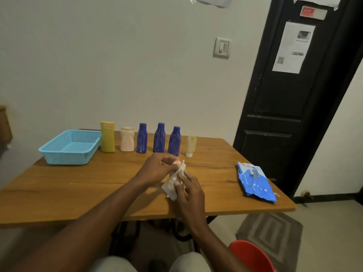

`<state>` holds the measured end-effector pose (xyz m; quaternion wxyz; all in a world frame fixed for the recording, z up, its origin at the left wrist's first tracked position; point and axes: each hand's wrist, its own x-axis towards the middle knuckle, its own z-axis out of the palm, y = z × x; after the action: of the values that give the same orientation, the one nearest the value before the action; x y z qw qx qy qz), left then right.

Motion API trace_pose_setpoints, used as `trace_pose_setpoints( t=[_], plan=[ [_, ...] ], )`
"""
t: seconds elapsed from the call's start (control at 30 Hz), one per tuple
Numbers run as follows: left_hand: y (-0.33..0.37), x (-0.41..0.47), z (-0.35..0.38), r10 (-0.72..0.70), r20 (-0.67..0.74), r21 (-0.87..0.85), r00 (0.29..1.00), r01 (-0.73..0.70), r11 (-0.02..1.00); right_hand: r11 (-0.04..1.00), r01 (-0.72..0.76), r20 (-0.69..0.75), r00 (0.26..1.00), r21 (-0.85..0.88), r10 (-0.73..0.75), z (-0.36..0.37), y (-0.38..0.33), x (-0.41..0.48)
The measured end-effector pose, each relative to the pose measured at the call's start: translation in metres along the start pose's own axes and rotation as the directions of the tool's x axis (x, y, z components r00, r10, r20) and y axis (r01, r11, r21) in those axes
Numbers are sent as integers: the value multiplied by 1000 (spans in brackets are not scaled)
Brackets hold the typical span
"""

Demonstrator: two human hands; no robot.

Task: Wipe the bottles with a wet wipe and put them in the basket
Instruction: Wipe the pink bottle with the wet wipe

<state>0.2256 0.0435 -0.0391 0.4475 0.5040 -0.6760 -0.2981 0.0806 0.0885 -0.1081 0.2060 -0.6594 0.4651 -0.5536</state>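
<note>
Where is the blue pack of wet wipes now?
In the head view, the blue pack of wet wipes lies on the table near its right edge, right of the right hand.

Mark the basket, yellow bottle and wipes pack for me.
basket (66, 158): head view, on its front mesh wall.
yellow bottle (107, 141): head view, middle of its body.
wipes pack (255, 182): head view, centre of its blue top face.

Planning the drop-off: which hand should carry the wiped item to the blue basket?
The left hand grips the small item, and the basket sits on its side; the right hand holds the wipe.
</note>
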Motion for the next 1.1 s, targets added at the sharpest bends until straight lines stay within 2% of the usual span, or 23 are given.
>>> trace_pose_setpoints(
  t=[0.1, 0.27, 0.53, 0.7, 0.97, 1.1],
  plan=[
    [1, -11, 5, -7, -102, 3, 995, 7, 1000, 999, -43, -60, 997, 17, 44, 3, 3, 1],
    [1, -20, 6, 25, -190, 85, 981, -9, 996, 987, -109, -30, 993, 119, 113, 8, 0, 8],
    [-12, -29, -8, 53, -65, 34, 997, -51, 998, 983, -139, -5, 990, 121, 141, 6, 6, 15],
    [-22, -40, -15, 31, -66, -63, 997, -36, 997, 981, -171, 49, 985, 93, 167, 4, 7, 19],
    [-44, -52, -21, 4, -124, -155, 992, -23, 988, 998, 22, 100, 995, 51, -27, 18, -1, 11],
    [-49, -52, -20, -20, -143, -202, 990, -9, 979, 999, 21, 68, 997, 27, -23, 18, -2, 13]
  ],
)
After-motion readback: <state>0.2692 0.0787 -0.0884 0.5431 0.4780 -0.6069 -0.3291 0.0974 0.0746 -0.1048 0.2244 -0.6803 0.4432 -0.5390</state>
